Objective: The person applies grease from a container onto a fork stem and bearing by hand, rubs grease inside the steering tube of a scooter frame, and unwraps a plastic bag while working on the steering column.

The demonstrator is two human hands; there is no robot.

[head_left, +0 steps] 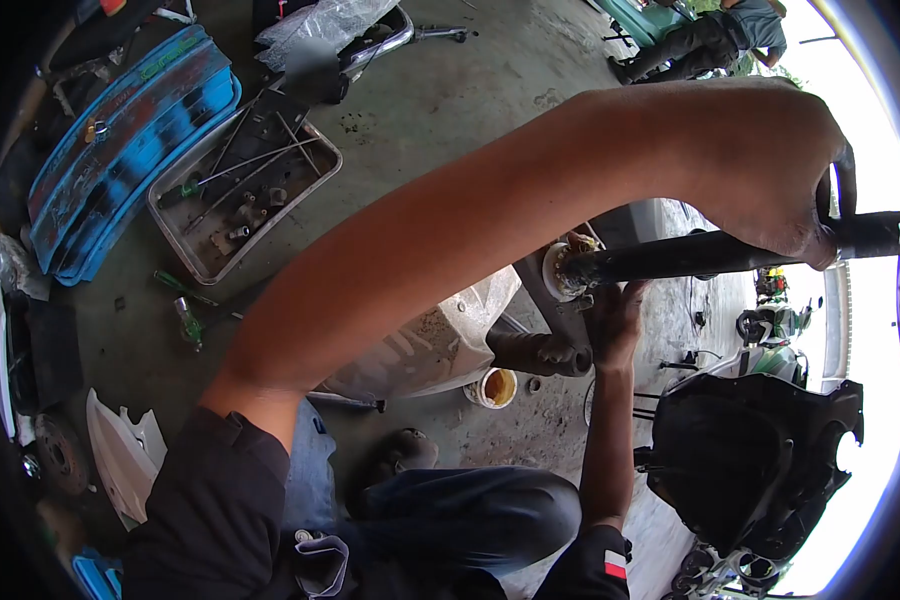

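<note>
My left arm crosses the view, and my left hand (pixel 795 205) is closed round a long black tube (pixel 685 257) near its right end. A greasy round fitting with a pale ring (pixel 567 268) sits at the tube's other end. Below the tube, my right hand (pixel 618 325) is against a dark metal part (pixel 570 325); its fingers are mostly hidden there. A thick dark cylinder (pixel 540 353) lies left of this hand, beside a dirty pale casing (pixel 435 345) partly covered by my left forearm.
A metal tray (pixel 199 268) holds rods and sockets, beside blue panels (pixel 130 150). Green-handled tools (pixel 186 320) lie on the floor. A small tub of yellowish grease (pixel 495 388) is near my knee. A black plastic housing (pixel 745 455) stands right; another person (pixel 700 45) is at the top.
</note>
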